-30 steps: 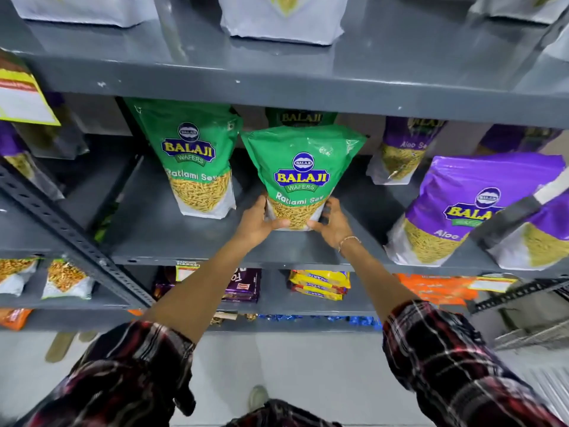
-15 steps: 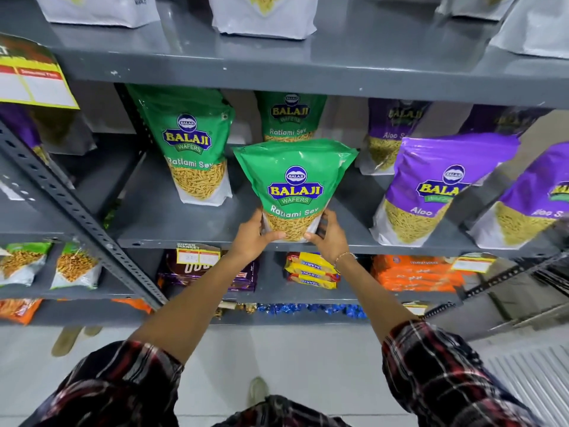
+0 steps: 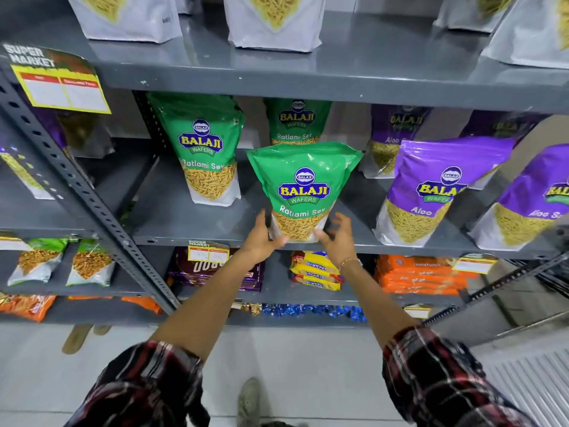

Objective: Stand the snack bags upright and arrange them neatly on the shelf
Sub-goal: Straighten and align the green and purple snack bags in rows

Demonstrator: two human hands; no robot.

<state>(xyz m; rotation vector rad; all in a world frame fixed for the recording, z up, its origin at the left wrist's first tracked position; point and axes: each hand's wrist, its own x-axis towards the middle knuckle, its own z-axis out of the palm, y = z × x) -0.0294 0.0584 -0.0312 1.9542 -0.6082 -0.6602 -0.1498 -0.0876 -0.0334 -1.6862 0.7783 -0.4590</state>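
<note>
A green Balaji Ratlami Sev bag (image 3: 303, 186) stands upright at the front edge of the grey middle shelf (image 3: 191, 223). My left hand (image 3: 261, 238) grips its lower left corner. My right hand (image 3: 337, 238) is at the lower right corner with its fingers spread, only the thumb near the bag. Two more green bags stand upright, one to the left (image 3: 203, 149) and one behind (image 3: 297, 121). To the right, purple Aloo Sev bags (image 3: 431, 192) (image 3: 529, 204) lean left.
White-bottomed bags (image 3: 274, 23) stand on the shelf above. A slanted perforated metal upright (image 3: 92, 208) borders the shelf on the left. Biscuit packs (image 3: 317, 271) and orange packets (image 3: 421, 275) lie on the shelf below. Price tags (image 3: 207, 252) hang from the shelf edges.
The green bag was drawn forward to the shelf's front edge and set upright. My right hand's fingers have opened off the bag; my left hand still holds it.
</note>
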